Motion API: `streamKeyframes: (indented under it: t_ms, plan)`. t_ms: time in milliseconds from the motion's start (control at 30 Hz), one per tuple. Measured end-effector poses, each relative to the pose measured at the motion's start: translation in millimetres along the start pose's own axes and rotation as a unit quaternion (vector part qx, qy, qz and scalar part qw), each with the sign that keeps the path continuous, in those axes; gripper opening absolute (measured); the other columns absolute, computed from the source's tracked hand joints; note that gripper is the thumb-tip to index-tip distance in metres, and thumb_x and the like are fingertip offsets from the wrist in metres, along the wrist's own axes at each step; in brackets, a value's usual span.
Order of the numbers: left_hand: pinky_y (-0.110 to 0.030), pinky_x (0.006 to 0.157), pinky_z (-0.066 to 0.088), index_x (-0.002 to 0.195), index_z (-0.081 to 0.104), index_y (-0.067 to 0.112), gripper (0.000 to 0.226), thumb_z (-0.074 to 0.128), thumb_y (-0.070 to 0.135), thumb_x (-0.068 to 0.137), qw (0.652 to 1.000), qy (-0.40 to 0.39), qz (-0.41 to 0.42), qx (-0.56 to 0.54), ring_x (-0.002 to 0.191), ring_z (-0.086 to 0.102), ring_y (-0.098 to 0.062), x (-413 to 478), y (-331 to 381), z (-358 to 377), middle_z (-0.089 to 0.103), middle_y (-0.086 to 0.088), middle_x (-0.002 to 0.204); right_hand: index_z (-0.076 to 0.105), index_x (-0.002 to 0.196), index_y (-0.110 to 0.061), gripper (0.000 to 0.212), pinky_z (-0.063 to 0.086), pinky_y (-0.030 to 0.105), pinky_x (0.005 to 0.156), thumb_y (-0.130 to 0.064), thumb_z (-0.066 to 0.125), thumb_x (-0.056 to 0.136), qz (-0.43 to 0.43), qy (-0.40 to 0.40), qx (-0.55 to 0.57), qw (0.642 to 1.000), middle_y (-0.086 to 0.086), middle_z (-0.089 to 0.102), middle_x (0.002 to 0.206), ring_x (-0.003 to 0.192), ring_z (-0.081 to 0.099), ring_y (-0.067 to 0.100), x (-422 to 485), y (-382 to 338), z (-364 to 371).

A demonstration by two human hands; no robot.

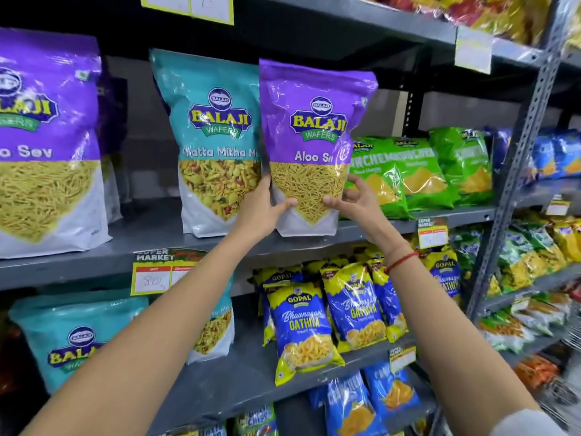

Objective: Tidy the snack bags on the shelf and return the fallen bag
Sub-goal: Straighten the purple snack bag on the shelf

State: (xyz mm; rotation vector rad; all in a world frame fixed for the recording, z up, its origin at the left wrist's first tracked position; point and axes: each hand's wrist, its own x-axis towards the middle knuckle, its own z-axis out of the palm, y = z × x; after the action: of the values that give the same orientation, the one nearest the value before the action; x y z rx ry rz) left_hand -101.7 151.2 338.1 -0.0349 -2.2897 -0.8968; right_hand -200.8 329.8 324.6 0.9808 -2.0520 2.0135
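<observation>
Fingers [284,203] of the left hand [262,212] wrap the lower left edge of the purple bag [309,146], thumb across its front; right hand [353,199] mirrors this on the lower right edge, fingers partly spread, thumb on the front. Bag stands upright at the front lip of the grey shelf [94,265], between the teal bag [213,143] and the green bags [408,171], its bottom touching or just above the shelf, cannot tell which. Risk: bag is tall and gripped only low down, so letting go before it sits flat could tip it forward off the lip; pushing it back crooked could knock the teal bag or crush the green bags. Both arms stretch up and forward, wrists bent inward, red thread [401,262] on right wrist.
</observation>
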Motion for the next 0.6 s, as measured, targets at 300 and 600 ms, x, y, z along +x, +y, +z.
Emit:
streamKeyframes:
  t_ms: [300, 600]
  plan:
    - [-0.038, 0.098, 0.04, 0.131, 0.038, 0.008, 0.064, 0.069, 0.029, 0.079, 0.999, 0.036, -0.021, 0.01, 0.121, 0.05, -0.031, 2.5, -1.4, 4.8, 0.054, -0.014, 0.131, 0.031, 0.141, -0.013, 0.077, 0.053, 0.034, 0.096, -0.019, 0.075, 0.078, 0.013, -0.001, -0.03, 0.999, 0.016, 0.057, 0.133, 0.115, 0.06, 0.022, 8.2, 10.6, 4.5]
    - [-0.016, 0.07, 0.051, 0.116, 0.054, 0.012, 0.034, 0.062, 0.018, 0.083, 0.94, 0.325, 0.093, -0.057, 0.096, 0.056, -0.009, -18.0, -13.9, -67.5, 0.057, -0.003, 0.113, 0.057, 0.115, -0.009, 0.048, 0.055, 0.038, 0.083, -0.031, 0.075, 0.076, -0.213, 0.204, -0.097, 0.951, 0.008, 0.062, 0.11, 0.099, 0.061, 0.021, -19.8, -19.2, 75.1]
